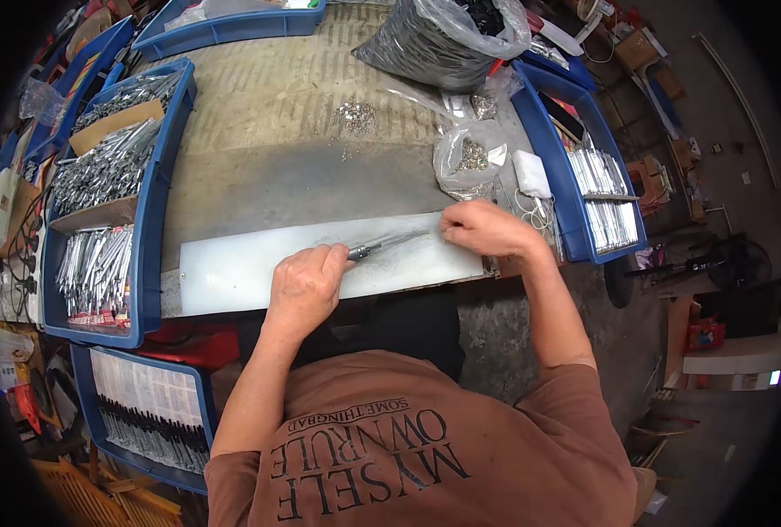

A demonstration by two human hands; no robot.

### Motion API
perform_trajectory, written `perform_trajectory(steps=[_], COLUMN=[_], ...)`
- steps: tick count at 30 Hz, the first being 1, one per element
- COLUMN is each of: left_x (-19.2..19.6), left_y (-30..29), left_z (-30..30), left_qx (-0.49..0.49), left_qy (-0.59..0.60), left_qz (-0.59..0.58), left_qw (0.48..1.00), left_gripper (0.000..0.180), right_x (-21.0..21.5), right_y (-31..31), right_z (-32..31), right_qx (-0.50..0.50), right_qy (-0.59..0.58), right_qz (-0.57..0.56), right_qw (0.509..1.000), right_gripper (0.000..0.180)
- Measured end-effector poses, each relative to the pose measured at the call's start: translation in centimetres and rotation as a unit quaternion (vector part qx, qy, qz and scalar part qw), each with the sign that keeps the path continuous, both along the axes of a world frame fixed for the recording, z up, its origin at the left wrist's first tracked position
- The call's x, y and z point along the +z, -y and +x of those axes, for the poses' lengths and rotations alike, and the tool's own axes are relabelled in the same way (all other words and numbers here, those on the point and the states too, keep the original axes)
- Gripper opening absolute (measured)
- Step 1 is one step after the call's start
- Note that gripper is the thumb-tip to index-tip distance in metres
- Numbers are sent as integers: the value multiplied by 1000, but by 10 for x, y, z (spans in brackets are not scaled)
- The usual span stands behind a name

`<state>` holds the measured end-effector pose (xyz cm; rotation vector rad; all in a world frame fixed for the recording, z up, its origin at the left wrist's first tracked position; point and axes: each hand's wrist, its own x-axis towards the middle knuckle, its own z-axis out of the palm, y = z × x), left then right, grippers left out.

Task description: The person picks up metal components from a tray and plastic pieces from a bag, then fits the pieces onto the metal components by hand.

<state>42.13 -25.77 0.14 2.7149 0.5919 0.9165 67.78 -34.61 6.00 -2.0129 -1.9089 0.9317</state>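
My left hand (307, 285) is closed round a slim grey metal tool (361, 253), whose narrower end points right over a white board (232, 272). Most of the tool's back part is hidden in the palm. Near the board's right end, my right hand (489, 227) has its fingers pinched together; whatever is between them is too small or too hidden to name. Dark grey smudges mark the board between the two hands. Just beyond my right hand stands a clear plastic bag (450, 167) of small metal parts.
A blue tray (151, 255) of metal rods and small parts stands left; another blue tray (575, 239) with silver rods stands right. A large bag of black pieces (421, 53) and scattered small metal bits (355, 117) lie farther back. A lower tray (149, 369) holds black-tipped rods.
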Motion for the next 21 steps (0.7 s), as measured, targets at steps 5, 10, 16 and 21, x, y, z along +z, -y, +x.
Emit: perform_trajectory(steps=[5, 10, 16, 21], left_x=[-1, 0, -1, 0], left_y=[-1, 0, 0, 0], left_z=[-1, 0, -1, 0], left_qx=[0, 0, 3, 2], left_qy=[0, 0, 3, 7], left_qz=[0, 6, 3, 2], left_qw=[1000, 1000, 1000, 1000], left_gripper=[14, 14, 14, 14], right_x=[-3, -4, -21, -29], right_y=[1, 6, 18, 23], right_z=[-14, -15, -13, -17], right_qx=[7, -37, -63, -15], right_qy=[100, 70, 50, 116], right_qz=[25, 51, 138, 209], right_qw=[995, 996, 987, 971], right_gripper=[19, 18, 14, 8])
